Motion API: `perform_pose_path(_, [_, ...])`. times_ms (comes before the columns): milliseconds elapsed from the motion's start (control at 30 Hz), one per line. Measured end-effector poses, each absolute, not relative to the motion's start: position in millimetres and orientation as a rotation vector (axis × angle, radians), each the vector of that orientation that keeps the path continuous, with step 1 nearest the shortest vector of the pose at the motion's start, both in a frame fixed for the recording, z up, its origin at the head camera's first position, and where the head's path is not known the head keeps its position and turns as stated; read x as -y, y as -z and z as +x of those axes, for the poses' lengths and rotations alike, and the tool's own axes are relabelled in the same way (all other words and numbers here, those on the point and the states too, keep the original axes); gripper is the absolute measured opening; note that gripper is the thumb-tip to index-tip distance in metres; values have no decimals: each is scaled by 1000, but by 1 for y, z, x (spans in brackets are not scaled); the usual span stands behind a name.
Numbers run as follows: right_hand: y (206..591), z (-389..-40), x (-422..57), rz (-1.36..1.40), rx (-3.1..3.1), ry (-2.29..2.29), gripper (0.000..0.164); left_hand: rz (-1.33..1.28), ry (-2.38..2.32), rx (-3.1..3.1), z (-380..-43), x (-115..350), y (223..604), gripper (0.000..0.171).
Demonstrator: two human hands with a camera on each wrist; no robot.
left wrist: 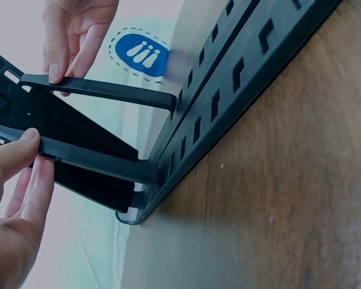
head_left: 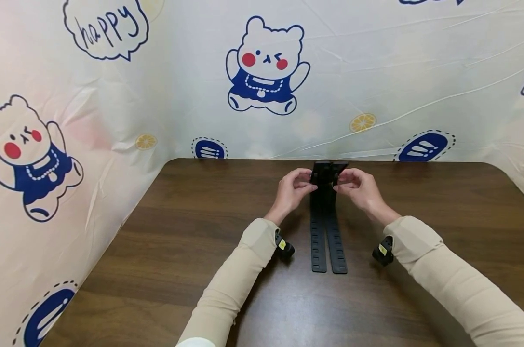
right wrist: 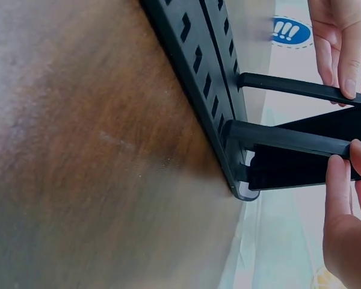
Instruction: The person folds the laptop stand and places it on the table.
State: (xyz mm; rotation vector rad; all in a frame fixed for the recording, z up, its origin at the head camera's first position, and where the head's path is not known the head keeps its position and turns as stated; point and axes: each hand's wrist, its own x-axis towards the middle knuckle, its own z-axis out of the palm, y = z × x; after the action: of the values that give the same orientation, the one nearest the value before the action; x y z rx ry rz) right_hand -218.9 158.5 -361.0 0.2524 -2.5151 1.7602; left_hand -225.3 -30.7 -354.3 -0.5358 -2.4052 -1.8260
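Observation:
A black folding laptop stand (head_left: 318, 241) is on the brown table, its two slotted base rails pointing towards me and its back panels raised at the far end. Two thin struts run from the raised panels down to the slots in the rails. My left hand (head_left: 289, 193) pinches the left strut (left wrist: 96, 159) close to its upper end, thumb on one side and fingers on the other. On the opposite side my right hand (head_left: 363, 188) pinches the right strut (right wrist: 295, 138) in the same manner. Both struts' lower ends meet the rails near the hinged end.
The wooden table (head_left: 179, 250) ends just behind the stand. A pale printed curtain (head_left: 192, 96) with bear drawings hangs along its back and left sides. Small black cameras (head_left: 285, 246) are strapped at both wrists.

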Motion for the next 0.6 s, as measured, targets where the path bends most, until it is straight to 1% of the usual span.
perform_pose_path(233, [362,-222,-157,242,2475,-1754,27,-520,1833,2375,-228,29,354,27])
perform_pose_path(333, [362,-223,-157,239,2464,-1748,26,-518,1818,2331,-238,26,367,24])
perform_pose_path(600, [366,-227,-155,198,2458,-1659,18,-459,1779,2290,-248,20,379,21])
